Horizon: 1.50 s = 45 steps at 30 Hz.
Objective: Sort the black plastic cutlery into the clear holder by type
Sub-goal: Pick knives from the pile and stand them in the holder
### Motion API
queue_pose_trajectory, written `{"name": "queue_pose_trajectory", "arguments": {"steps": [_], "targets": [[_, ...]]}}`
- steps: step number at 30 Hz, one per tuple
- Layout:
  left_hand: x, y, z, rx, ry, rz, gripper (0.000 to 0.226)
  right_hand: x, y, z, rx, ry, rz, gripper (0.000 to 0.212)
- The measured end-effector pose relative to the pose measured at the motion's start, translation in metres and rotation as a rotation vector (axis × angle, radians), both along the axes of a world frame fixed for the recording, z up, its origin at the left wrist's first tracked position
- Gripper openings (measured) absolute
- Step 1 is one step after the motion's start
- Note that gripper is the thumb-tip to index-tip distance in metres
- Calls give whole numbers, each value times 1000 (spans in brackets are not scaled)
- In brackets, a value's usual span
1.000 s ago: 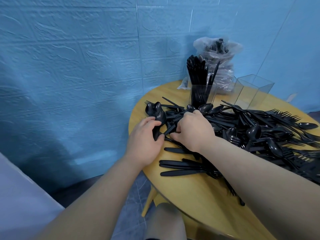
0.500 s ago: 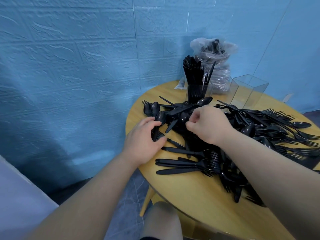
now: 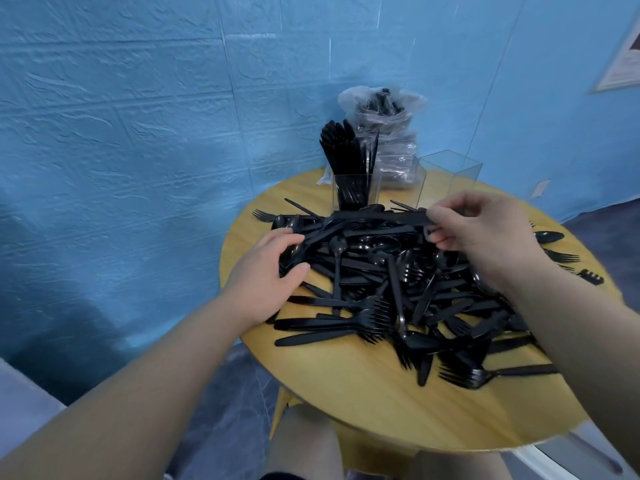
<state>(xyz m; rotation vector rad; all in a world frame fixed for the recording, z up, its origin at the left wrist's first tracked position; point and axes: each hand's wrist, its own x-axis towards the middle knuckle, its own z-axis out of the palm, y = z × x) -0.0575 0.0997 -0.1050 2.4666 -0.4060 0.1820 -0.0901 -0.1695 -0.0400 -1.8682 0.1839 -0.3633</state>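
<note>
A round wooden table [image 3: 381, 403] occupies the centre and right of the frame against a blue textured wall [image 3: 138, 133]. A loose pile of black cutlery [image 3: 398, 299], forks, spoons and knives mixed, covers most of the tabletop, running from centre frame towards the right edge. The right hand [image 3: 481, 233], at centre right, pinches one end of a bundle of black cutlery pieces [image 3: 377, 216] between thumb and curled fingers and holds it roughly level above the pile; the type of piece in the bundle cannot be told because of blur. The left hand [image 3: 270, 271], at centre left, rests on the left edge of the pile with fingers curled round several dark pieces there. The clear holder [image 3: 356, 192] stands at the far side of the table, upper centre; its left compartment is packed with upright black pieces, while the clear compartment [image 3: 446, 178] to its right shows no cutlery. A clear plastic bag [image 3: 388, 133] with more black cutlery sits just behind the holder.
</note>
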Motion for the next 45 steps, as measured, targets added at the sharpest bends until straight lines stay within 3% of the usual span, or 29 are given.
{"name": "queue_pose_trajectory", "arguments": {"steps": [6,10,12,15,18,25,31,39,45], "targets": [[2,-31,23,57,-162,-49,53,-3,-1,0,-38,-2,151,6],[-1,-51,31,130,-183,-154,34,1,1,0,-95,-37,169,9],[2,-48,27,95,-202,-80,27,4,-2,-1,-162,-70,122,14],[7,-28,12,-24,-227,161,23,12,-9,-3,-534,-62,26,15],[12,-10,-7,-75,-216,301,25,31,-13,-14,-921,-32,81,27],[18,-8,-17,-95,-115,262,25,62,0,-31,-1256,43,239,31],[19,-7,-18,-112,-115,263,25,52,-2,-26,-1130,-92,211,30],[14,-8,-15,-159,-158,307,26,23,-7,-1,-193,-55,75,5],[5,-13,4,-186,-133,339,26,7,-10,5,-98,-31,83,5]]}}
